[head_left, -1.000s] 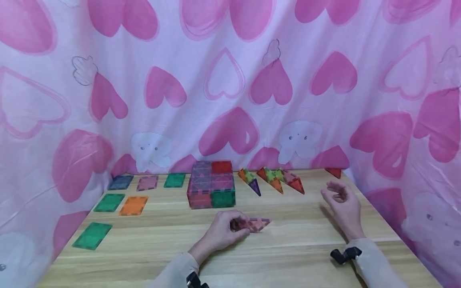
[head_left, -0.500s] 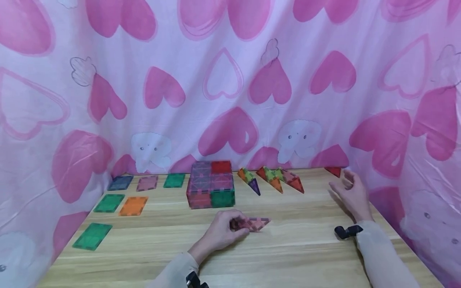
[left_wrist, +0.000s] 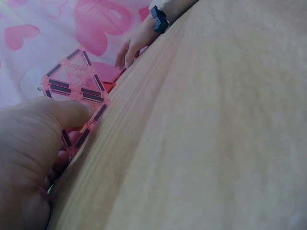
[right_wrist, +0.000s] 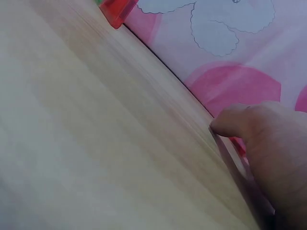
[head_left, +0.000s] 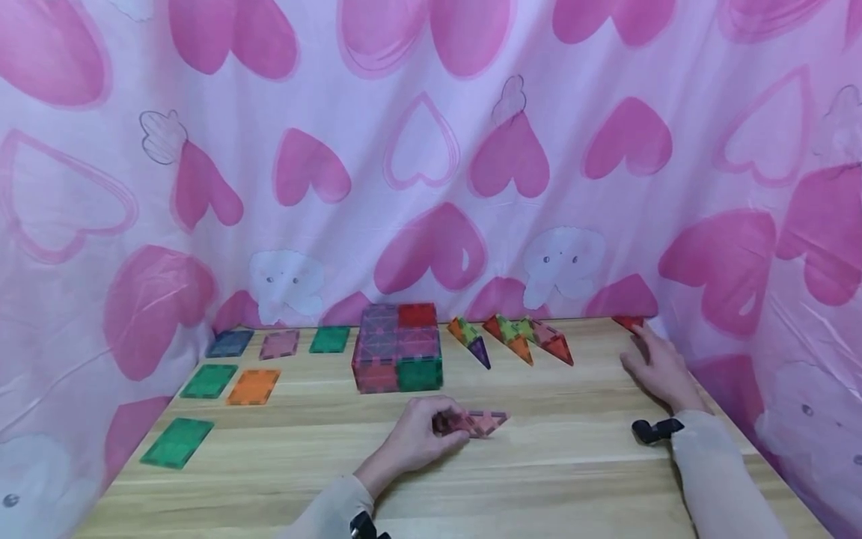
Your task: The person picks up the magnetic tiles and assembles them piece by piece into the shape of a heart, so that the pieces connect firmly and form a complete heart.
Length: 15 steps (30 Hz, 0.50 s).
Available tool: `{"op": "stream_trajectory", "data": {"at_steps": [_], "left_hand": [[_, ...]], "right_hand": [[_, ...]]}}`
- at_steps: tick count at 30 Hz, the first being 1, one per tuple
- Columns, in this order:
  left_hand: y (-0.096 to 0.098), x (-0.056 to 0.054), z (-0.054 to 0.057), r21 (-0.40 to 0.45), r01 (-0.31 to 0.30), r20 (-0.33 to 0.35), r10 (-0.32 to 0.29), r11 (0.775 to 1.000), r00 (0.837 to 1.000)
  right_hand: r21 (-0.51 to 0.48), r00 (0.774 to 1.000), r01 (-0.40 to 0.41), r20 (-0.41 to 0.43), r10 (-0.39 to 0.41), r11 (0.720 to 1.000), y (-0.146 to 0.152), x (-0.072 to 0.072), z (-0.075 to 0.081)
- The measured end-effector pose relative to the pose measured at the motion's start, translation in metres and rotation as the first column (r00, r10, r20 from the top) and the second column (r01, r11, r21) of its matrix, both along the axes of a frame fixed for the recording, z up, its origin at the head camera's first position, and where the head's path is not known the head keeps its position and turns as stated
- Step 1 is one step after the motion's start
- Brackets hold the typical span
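Observation:
My left hand [head_left: 420,436] pinches pink translucent magnetic tiles [head_left: 486,424] between thumb and fingers, low over the table. In the left wrist view, these pink tiles [left_wrist: 72,76] are triangles joined edge to edge, and the thumb lies across the lower one. At the back right corner, my right hand [head_left: 660,370] reaches out with fingers extended to a red triangular tile [head_left: 628,323]. The fingertips cover part of that tile, and whether they touch it I cannot tell. In the right wrist view, the right hand [right_wrist: 268,148] hides most of the red tile [right_wrist: 238,145].
A box built of square magnetic tiles [head_left: 397,348] stands at the back centre. To its right lie joined coloured triangles [head_left: 469,342] and a longer zigzag of triangles [head_left: 518,337]. Several loose square tiles, including an orange one [head_left: 253,387], lie at the left. A heart-patterned curtain [head_left: 431,172] encloses the table.
My right hand has moved back and to the right, from beside the red triangle onto it, its curled fingers straightening. The left hand has kept its hold on the pink tiles almost still.

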<state>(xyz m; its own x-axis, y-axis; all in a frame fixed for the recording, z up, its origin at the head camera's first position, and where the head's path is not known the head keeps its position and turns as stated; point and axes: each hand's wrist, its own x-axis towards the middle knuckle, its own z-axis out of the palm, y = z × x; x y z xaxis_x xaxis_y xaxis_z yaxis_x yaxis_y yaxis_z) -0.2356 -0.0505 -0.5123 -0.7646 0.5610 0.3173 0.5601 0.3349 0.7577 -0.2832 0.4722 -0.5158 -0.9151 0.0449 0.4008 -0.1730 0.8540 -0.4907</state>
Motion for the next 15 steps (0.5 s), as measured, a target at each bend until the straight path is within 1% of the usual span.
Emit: {"op": "stream_trajectory", "data": {"at_steps": [3, 9, 15], "left_hand": [[0.0, -0.001, 0.0, -0.004, -0.001, -0.001, 0.001, 1.0, 1.0], [0.0, -0.001, 0.0, -0.019, -0.004, 0.008, 0.004, 1.0, 1.0], [0.001, 0.001, 0.0, -0.002, -0.005, 0.01, 0.005, 1.0, 1.0]], "right_hand": [[0.037, 1.0, 0.01, -0.017, -0.01, 0.999, -0.002, 0.001, -0.001], [0.002, 0.997, 0.075, -0.027, -0.075, 0.997, -0.011, 0.005, 0.002], [0.001, 0.994, 0.08, -0.08, -0.08, 0.997, -0.015, 0.008, 0.002]]}}
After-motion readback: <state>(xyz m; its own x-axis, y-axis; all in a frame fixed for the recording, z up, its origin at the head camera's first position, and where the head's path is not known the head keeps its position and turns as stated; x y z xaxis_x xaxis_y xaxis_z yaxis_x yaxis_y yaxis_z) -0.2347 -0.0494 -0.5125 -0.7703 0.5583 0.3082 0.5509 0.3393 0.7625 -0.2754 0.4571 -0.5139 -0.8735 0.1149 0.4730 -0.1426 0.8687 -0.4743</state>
